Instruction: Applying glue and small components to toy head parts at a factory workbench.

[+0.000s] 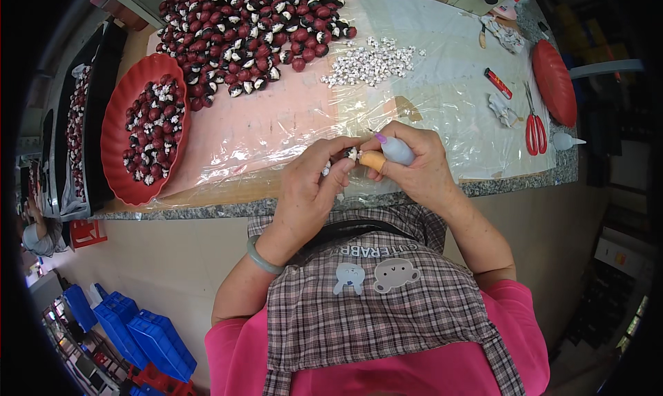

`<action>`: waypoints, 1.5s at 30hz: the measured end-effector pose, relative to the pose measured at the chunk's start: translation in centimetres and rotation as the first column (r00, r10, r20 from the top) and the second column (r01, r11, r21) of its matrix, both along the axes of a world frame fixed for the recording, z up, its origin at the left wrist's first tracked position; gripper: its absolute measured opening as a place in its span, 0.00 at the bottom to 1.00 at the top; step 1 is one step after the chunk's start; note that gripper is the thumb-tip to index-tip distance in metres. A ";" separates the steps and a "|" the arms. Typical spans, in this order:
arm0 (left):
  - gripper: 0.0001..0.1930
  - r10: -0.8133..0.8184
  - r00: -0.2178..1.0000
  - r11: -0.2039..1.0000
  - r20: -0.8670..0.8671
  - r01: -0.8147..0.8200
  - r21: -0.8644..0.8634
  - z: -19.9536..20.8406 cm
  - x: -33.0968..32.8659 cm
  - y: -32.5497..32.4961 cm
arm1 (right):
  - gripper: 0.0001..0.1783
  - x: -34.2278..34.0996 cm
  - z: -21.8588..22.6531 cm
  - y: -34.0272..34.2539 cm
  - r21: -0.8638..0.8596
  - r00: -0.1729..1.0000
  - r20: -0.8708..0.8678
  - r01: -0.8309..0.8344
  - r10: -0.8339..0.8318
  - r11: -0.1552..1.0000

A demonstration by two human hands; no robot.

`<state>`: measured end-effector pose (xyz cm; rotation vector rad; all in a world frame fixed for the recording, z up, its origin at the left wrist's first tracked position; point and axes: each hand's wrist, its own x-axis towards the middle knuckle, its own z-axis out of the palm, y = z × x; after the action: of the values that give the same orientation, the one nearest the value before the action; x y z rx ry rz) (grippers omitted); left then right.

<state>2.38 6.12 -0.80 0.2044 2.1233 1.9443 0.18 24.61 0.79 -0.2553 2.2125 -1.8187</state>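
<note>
Beneath and around both hands spreads the worktable (242,135), its top covered in clear plastic and its near edge speckled grey. Beyond the left hand (311,178), and well apart from it, sits a broad heap (248,36) of maroon, black and white pieces. Farther out to the left of the grip, a red scalloped dish (114,144) contains maroon pieces mixed with white bits; a second red dish (554,83) lies well to the right. Both hands meet over the near part of the table, fingertips close together. Right of them lie red-handled scissors (536,135). Straight beyond the grip is a scatter of white bits (373,62). Closed around a pale squeeze bottle (398,151) with a purple tip, the right hand (423,166) also wears an orange finger cover (373,161). Crumpled tissue (503,110) rests to its right. Smallest, a dark-and-white piece (352,153) is pinched between the left thumb and forefinger, just beside the orange cover; fingers partly hide it.
</note>
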 end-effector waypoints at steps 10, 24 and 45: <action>0.13 -0.032 0.947 0.978 -0.319 -0.036 -0.205 -0.6 0.3 -0.4 | 0.06 0.9 -1.9 -1.3 -0.048 0.968 -0.251 -0.009 -0.003 0.999; 0.19 -0.115 0.614 0.220 -0.781 -0.750 -0.623 4.3 -6.2 -16.0 | 0.09 -0.1 -0.9 0.9 -0.012 0.990 -0.132 0.050 -0.051 0.999; 0.13 -0.109 0.733 0.646 -0.672 -0.461 -0.608 -0.5 -6.8 -7.5 | 0.13 0.4 -0.1 1.8 -0.024 0.993 0.072 0.092 -0.090 0.995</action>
<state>-4.40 -1.39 -1.29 0.5888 3.3567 0.9005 0.55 26.45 0.71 -0.0950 2.1852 -1.8754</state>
